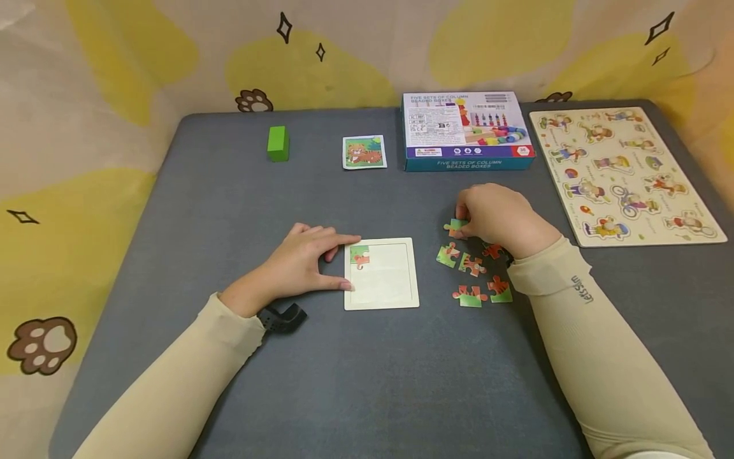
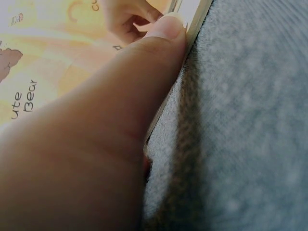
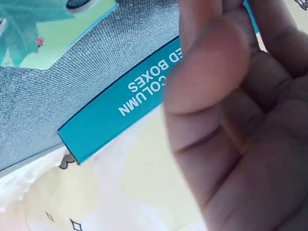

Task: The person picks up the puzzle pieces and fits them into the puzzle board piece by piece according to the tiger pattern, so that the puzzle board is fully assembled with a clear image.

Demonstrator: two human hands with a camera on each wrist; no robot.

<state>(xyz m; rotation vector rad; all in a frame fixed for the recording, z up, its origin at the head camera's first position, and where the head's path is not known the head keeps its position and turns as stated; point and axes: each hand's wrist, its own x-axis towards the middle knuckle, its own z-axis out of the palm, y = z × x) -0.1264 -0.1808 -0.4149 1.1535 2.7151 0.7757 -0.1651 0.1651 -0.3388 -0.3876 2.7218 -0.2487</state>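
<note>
My left hand (image 1: 304, 261) lies at the left side of a cream square puzzle tray (image 1: 384, 280). Its thumb (image 2: 166, 29) touches the tray's edge, and the index finger reaches the upper left corner. A green-and-orange puzzle piece (image 1: 359, 255) sits in that corner. To the right, my right hand (image 1: 499, 213) pinches another puzzle piece (image 1: 455, 227) by its right side, between thumb and fingers. That contact is hidden in the right wrist view, where the thumb (image 3: 207, 72) covers it. Several loose orange-and-green puzzle pieces (image 1: 471, 264) lie just below the right hand.
Behind stand a green block (image 1: 278, 143), a tiger picture card (image 1: 364, 152) and a box labelled beaded boxes (image 1: 467, 131). A large wooden picture board (image 1: 625, 178) lies at the right. Patterned cloth (image 1: 344, 57) rises behind the grey table (image 1: 321, 382).
</note>
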